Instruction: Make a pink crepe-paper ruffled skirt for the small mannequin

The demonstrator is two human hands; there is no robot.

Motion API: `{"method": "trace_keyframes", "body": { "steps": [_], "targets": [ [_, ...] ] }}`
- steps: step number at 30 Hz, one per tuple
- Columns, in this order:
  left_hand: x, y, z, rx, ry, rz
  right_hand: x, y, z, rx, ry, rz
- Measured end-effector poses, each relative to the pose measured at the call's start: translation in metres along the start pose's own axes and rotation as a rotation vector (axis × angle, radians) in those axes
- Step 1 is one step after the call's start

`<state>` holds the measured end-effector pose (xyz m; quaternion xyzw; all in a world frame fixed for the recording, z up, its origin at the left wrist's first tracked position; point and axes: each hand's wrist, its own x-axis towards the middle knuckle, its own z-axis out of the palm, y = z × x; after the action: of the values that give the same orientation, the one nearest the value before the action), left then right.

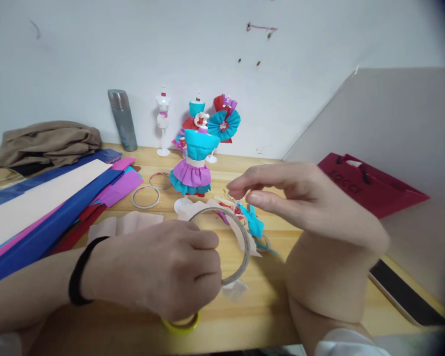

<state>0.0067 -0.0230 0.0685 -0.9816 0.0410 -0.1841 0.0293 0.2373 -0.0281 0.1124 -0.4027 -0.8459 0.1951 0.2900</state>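
Note:
My left hand (pixel 159 267), with a black band at the wrist, is closed on a nearly used-up roll of tape (pixel 245 242), a thin ring standing out to the right of its fingers. Opposite it, my right hand (pixel 292 198) hovers with thumb and fingers slightly apart; I see nothing between them. Pale crepe paper (pixel 126 223) and bits of turquoise paper (pixel 252 220) lie beyond and under the ring. Behind, a small dress form (pixel 197 163) wears a turquoise top and a purple and teal ruffled skirt. A yellow ring (pixel 181 326) is partly hidden below my left hand.
Folded coloured paper (pixel 48 207) covers the left side of the table. Two thin rings (pixel 146 197) lie near it. A flask (pixel 123 120), a bare white dress form (pixel 163 118) and brown cloth (pixel 48 143) stand along the wall. To the right are a red bag (pixel 371 185) and a phone (pixel 408 294).

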Motion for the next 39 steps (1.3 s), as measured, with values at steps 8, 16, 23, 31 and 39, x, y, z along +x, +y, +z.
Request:
{"method": "trace_keyframes", "body": {
  "steps": [8, 16, 23, 31, 39],
  "targets": [
    [0.001, 0.005, 0.005, 0.076, -0.035, -0.044, 0.006, 0.011, 0.002, -0.078, -0.169, 0.005],
    [-0.009, -0.022, -0.003, -0.383, 0.15, -0.175, 0.009, 0.009, 0.005, -0.036, -0.163, 0.008],
    [-0.02, -0.039, -0.009, -0.587, 0.253, -0.281, 0.001, -0.005, 0.005, 0.1, 0.02, 0.02],
    [-0.023, -0.048, -0.011, -0.594, 0.267, -0.302, -0.002, -0.01, 0.009, -0.053, -0.007, 0.09],
    [-0.032, -0.06, -0.006, -0.645, 0.322, -0.395, 0.008, 0.007, 0.001, 0.155, -0.077, 0.03]
  ]
}}
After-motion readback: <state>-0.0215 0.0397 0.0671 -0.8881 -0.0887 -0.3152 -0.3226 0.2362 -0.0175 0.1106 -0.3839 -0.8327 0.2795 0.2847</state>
